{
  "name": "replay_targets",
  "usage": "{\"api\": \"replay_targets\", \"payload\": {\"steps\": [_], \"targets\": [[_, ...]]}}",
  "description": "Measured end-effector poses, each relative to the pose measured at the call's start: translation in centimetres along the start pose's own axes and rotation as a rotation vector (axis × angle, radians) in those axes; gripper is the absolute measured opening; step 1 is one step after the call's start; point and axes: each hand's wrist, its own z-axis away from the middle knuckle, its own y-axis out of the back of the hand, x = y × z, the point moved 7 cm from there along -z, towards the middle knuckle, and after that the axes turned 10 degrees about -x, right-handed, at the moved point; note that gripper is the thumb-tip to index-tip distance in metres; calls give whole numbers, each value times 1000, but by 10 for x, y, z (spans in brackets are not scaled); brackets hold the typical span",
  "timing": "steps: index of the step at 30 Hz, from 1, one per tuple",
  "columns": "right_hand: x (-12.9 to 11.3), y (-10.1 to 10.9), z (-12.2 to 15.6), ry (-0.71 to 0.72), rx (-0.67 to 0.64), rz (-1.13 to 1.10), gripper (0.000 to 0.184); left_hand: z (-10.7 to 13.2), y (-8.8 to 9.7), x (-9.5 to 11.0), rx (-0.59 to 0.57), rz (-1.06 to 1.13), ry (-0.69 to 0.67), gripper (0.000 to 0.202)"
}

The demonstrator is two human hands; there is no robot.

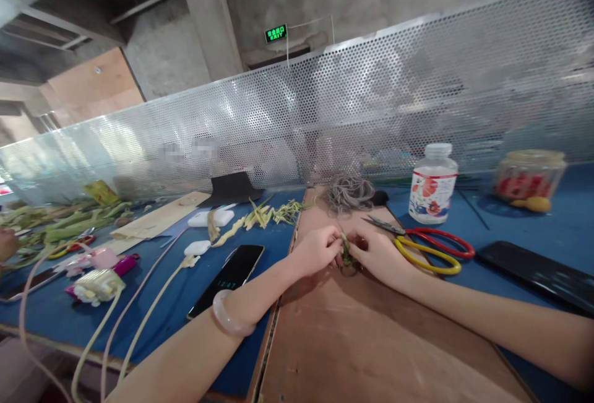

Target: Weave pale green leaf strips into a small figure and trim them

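Note:
My left hand (321, 249) and my right hand (377, 253) meet over the brown wooden board (362, 335). Both pinch a small dark-green bundle (346, 253), perhaps of plant strips; its exact kind is too small to make out. A thin dark loop hangs just below the fingers. Close to my right hand lie scissors (431, 251) with one red and one yellow handle, blades towards the hands. Beyond my hands sits a tangle of grey cord (349, 194). A pale bangle (227, 313) circles my left forearm.
To the right stand a labelled bottle (432, 189) and a jar (529, 174), with a black phone (538, 273) nearer me. On the left lie a lit phone (229, 276), cables, chargers and green husks (78, 226). Another person's hand (7, 243) shows far left. A perforated metal screen (260, 124) closes off the back.

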Motion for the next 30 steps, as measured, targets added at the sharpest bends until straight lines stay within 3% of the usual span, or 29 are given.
{"api": "replay_targets", "payload": {"steps": [8,17,30], "targets": [[-1,0,-1,-7,-19,1,13,1,0,1,1,-83,19,17],[-4,1,0,-15,-7,43,11,7,4,18,21,-287,-8,17],[-6,0,1,-40,-38,58,13,7,3,18,8,-323,4,16]]}}
